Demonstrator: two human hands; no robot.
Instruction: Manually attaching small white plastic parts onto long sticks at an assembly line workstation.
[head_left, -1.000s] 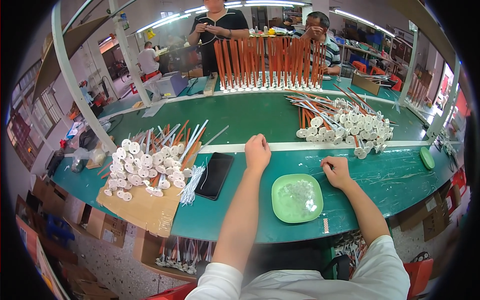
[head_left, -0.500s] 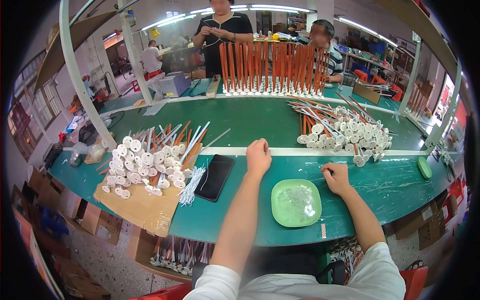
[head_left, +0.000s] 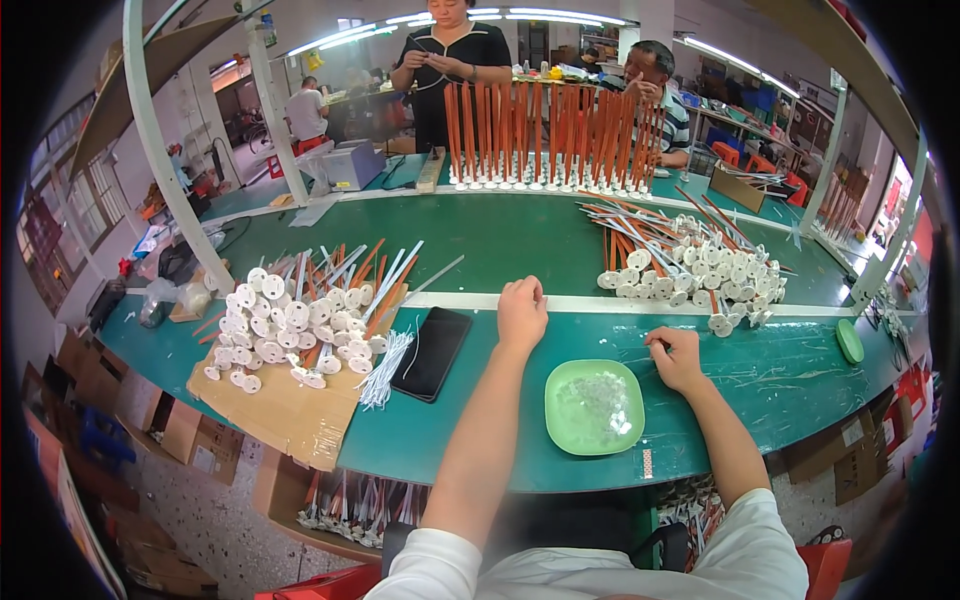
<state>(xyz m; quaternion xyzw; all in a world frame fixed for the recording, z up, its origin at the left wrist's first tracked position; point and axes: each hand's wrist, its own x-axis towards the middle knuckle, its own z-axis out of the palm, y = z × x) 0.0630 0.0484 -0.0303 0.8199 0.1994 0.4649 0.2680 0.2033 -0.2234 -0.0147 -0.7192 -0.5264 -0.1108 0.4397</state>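
Observation:
My left hand (head_left: 522, 312) is curled closed at the white strip (head_left: 460, 300) that runs along the bench. Its fingertips point away from me, so whatever they hold is hidden. To the right, my right hand (head_left: 676, 358) is pinched closed just above the bench, thumb against the fingers; anything in the pinch is too small to make out. A square green dish (head_left: 560, 432) stands below and between the hands, with small clear, shiny pieces (head_left: 603, 396) in it. Left of my left forearm lie a black phone (head_left: 432, 354) and a bundle of thin white strands (head_left: 385, 370).
White round-based parts with orange and white strips (head_left: 290, 325) are heaped on cardboard (head_left: 320, 430) at left. A similar heap (head_left: 700, 260) lies back right. Orange strips (head_left: 550, 130) stand upright in white bases farther back. Two co-workers are across the bench; another green dish (head_left: 849, 341) is far right.
My hands keep almost the same place and pose; the whole view has shifted slightly. The seated co-worker across the bench has raised a hand to the face.

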